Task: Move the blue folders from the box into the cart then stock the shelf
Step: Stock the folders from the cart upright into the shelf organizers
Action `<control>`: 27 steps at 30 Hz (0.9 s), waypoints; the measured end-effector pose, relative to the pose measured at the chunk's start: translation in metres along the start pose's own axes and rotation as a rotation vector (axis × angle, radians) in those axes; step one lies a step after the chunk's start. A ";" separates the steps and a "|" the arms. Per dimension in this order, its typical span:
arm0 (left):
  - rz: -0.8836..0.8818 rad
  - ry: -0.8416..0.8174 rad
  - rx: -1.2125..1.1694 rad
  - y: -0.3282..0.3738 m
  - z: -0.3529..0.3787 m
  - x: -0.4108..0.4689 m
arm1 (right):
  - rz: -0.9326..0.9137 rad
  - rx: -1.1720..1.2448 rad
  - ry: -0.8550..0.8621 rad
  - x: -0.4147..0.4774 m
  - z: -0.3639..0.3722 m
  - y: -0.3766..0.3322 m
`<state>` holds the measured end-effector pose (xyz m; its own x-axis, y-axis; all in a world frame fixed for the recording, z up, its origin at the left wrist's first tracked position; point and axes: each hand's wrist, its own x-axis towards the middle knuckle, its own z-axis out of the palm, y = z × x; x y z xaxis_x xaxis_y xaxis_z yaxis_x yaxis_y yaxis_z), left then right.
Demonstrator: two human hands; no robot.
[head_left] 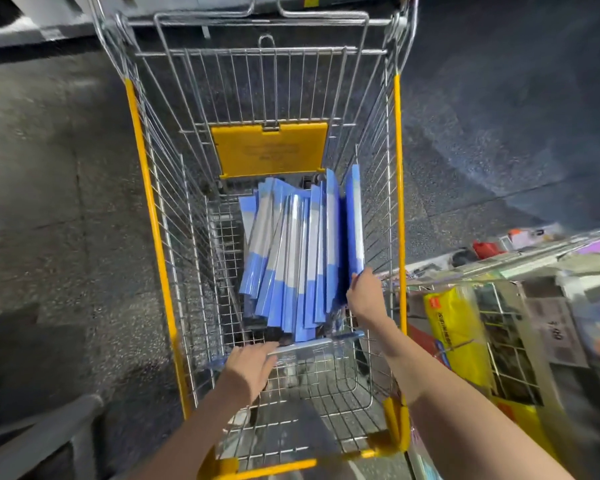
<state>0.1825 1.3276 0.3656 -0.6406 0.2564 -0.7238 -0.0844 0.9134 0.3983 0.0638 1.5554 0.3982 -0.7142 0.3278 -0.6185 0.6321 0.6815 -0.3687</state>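
Nearest is the left hand [252,367]. It is low in the cart [145,188]. Its fingers lie almost straight along a flat folder [312,345] and do not curl round it. The thumb is hidden. This flat folder shows only its thin edge. Its long side runs across the cart, from the left hand over to the right wall.

A little farther, up and to the right of that hand, is the right hand [364,296]. Its fingers are bent and pinch the near end of a tall folder [356,216]. The tall folder stands on its edge. Its long side points away from the grip, toward the far end of the cart, close by the right wall.

Just left of this grip stand the other folders [291,258], blue with a pale band. They stand on edge too, and their long sides also point away. They lean and fan out to the left.

Past the folders hangs a yellow flap [269,150]. Right of the grip, outside the cart, is a shelf [534,268] with a yellow pack [454,327].
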 end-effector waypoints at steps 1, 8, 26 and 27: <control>0.010 -0.005 0.003 -0.002 -0.001 0.001 | -0.010 -0.011 0.014 -0.005 -0.004 -0.004; 0.106 0.053 0.061 0.005 -0.003 -0.002 | -0.114 -0.018 0.100 -0.055 -0.030 -0.026; 0.193 0.372 0.269 0.045 -0.085 -0.102 | -0.564 0.043 0.757 -0.272 -0.130 -0.067; 0.193 0.411 0.181 0.044 -0.093 -0.106 | -0.574 0.042 0.799 -0.282 -0.135 -0.070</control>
<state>0.1758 1.3108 0.5125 -0.8830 0.3134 -0.3494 0.1762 0.9113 0.3721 0.1801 1.5037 0.6924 -0.8992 0.3110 0.3078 0.1250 0.8567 -0.5005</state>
